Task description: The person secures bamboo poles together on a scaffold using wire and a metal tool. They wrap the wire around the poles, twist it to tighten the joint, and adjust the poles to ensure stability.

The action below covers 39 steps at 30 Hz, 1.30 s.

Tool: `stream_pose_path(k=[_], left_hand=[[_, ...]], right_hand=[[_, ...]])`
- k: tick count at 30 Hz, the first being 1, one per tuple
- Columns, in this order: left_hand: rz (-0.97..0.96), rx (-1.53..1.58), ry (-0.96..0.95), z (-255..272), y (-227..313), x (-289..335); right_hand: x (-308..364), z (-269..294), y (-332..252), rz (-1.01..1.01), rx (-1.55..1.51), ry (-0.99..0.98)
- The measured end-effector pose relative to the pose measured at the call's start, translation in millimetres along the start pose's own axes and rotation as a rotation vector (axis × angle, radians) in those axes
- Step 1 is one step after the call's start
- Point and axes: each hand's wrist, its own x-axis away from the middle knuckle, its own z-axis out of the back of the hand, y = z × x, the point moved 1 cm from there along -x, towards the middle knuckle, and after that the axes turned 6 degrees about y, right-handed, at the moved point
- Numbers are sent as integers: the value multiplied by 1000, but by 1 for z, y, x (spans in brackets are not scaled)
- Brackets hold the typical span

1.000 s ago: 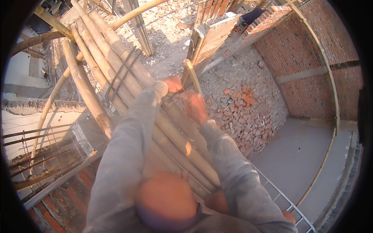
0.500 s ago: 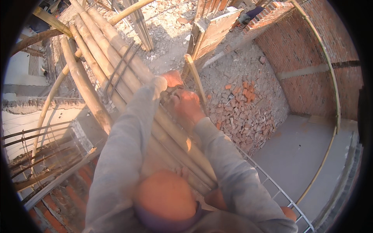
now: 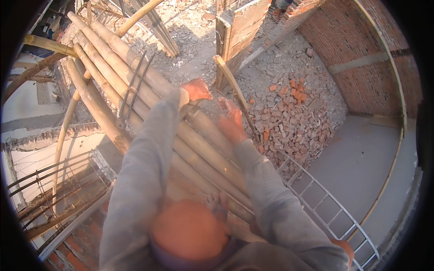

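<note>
A bundle of long bamboo poles [image 3: 201,151] runs from the upper left down toward me. Over its far right side, my left hand [image 3: 197,89] is closed, knuckles up; what it holds is too small to name. Lower and to the right, my right hand [image 3: 232,119] has its fingers curled in beside the outermost pole, their grip partly blurred. A gap separates the hands, with a faint thin strand seeming to show in it. To the left of my left hand, a bent dark steel bar [image 3: 135,86] lies across the poles.
Broken bricks [image 3: 287,122] lie heaped on the rubble floor far below. An upright wooden post [image 3: 233,83] stands just beyond my right hand. Lower right is a metal ladder [image 3: 323,198]; brick walls [image 3: 357,67] rise behind. Rebar [image 3: 49,180] sticks out at left.
My hands, close together before, are now apart: the right has moved right and down. The view has shifted slightly, showing more of the ladder.
</note>
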Motion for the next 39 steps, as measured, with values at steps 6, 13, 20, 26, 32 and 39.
stream_pose_path(k=[6,13,20,26,32,39], left_hand=[[514,327,-202,3,-5,-3],[806,881,-107,3,1,-1],[-27,-249,-263,12,9,1],[166,-98,-279,19,21,-5],[746,76,-185,40,50,-14],[760,141,-254,54,65,-14]], right_hand=[[12,5,-42,580,617,101],[21,10,-60,429,714,40],[-1,-39,-50,576,738,303],[-9,-46,-63,-130,283,178],[-3,3,-71,-240,152,-172],[12,-1,-77,985,754,229]])
